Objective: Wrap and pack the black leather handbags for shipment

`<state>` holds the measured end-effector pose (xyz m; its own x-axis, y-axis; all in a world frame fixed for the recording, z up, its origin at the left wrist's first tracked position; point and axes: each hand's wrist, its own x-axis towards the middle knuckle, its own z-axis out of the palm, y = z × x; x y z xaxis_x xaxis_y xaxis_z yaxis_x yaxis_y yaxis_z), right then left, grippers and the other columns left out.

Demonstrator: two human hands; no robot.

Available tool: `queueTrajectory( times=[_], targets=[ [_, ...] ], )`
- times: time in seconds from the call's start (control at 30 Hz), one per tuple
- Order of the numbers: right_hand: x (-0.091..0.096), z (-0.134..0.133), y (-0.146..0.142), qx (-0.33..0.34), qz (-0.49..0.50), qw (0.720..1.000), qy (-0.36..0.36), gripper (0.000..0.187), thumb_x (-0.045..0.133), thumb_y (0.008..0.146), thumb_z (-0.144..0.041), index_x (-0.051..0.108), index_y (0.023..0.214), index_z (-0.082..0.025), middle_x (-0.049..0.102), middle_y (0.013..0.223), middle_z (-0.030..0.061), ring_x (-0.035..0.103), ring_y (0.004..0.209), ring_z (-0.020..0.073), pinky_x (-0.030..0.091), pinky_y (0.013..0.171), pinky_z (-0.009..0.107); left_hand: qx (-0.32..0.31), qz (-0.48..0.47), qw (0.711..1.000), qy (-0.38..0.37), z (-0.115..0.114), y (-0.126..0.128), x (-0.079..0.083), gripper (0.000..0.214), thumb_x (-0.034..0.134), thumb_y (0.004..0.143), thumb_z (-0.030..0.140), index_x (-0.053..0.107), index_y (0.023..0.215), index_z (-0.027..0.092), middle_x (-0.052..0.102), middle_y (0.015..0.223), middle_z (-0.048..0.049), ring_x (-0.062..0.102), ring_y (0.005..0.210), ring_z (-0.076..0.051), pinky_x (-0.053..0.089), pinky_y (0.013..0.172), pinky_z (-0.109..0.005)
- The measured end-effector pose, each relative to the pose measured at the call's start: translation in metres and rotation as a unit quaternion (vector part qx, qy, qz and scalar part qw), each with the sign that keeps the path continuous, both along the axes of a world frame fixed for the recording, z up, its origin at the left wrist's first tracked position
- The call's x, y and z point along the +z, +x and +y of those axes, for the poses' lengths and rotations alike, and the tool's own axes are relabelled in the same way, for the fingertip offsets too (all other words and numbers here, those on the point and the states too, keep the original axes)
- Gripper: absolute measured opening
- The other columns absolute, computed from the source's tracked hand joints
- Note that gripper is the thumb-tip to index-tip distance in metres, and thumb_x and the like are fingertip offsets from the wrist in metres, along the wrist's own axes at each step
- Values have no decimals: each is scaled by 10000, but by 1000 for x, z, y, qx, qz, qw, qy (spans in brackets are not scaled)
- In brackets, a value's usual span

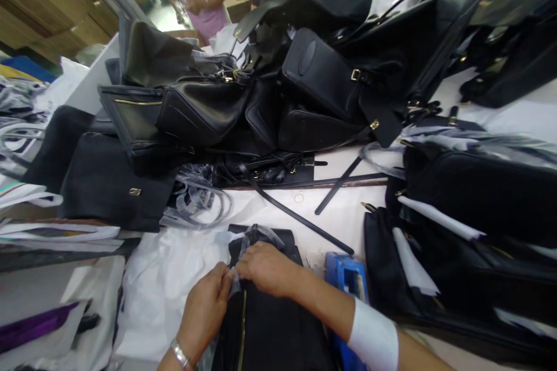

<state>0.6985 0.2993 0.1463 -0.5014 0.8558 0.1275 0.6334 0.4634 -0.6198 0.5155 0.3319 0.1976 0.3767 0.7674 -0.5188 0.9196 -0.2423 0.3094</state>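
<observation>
Some clear plastic point(234, 285) is pinched in the closed fingers of our left hand point(208, 300) and right hand point(268, 269), over the black bag point(278, 327) lying before us on the table point(342, 208).

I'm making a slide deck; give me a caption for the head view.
Left hand and right hand hold clear plastic on a black bag, black bags piled beyond.
</observation>
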Motion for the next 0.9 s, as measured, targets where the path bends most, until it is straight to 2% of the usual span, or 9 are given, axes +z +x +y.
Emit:
queueTrajectory(
  times=[0.13,0.2,0.3,0.5,0.63,0.73,0.9],
  targets=[
    [-3,-6,24,-124,89,987,-50,317,524,954,-339,532,1235,-194,651,1157,59,560,1080,198,409,927,323,18,-8,1000,-13,10,1,-2,261,326,960,361,424,750,239,581,697,5,559,689,-188,332,635,-277],
    [-6,-11,32,-125,103,985,-61,404,558,929,-405,514,1274,-199,640,1181,64,550,1103,212,407,964,337,23,-2,1000,-11,13,1,-1,265,330,957,360,421,740,239,574,689,8,552,687,-187,327,632,-275],
    [-11,-16,36,-105,117,985,-71,411,550,923,-450,534,1267,-226,646,1147,47,557,1077,208,422,952,329,20,7,1000,-15,16,2,2,259,336,954,353,423,739,238,570,686,12,544,679,-183,320,623,-271],
    [-18,-11,25,-92,142,984,-55,390,566,906,-470,559,1211,-227,618,1162,34,538,1075,202,416,932,327,5,58,998,-30,20,-4,18,266,320,958,346,417,736,238,572,651,13,558,650,-177,316,603,-271],
    [-28,-11,20,-134,131,981,-59,302,615,889,-420,575,1095,-202,641,1034,31,553,984,203,407,865,334,17,83,996,-41,19,-12,25,268,298,965,361,430,767,239,598,666,4,590,668,-180,339,611,-270],
    [-33,-12,16,-127,146,978,-73,136,608,905,-348,592,915,-213,651,904,-7,553,884,180,384,818,318,8,95,995,-33,18,-11,25,262,287,967,347,420,768,240,607,688,-6,592,677,-182,338,608,-272],
    [-29,-7,1,-116,167,977,-68,131,582,920,-319,589,845,-212,649,853,-16,535,838,168,353,772,304,-42,143,989,10,17,4,20,231,287,966,308,409,780,244,616,699,-21,587,659,-197,303,597,-293]
  ],
)
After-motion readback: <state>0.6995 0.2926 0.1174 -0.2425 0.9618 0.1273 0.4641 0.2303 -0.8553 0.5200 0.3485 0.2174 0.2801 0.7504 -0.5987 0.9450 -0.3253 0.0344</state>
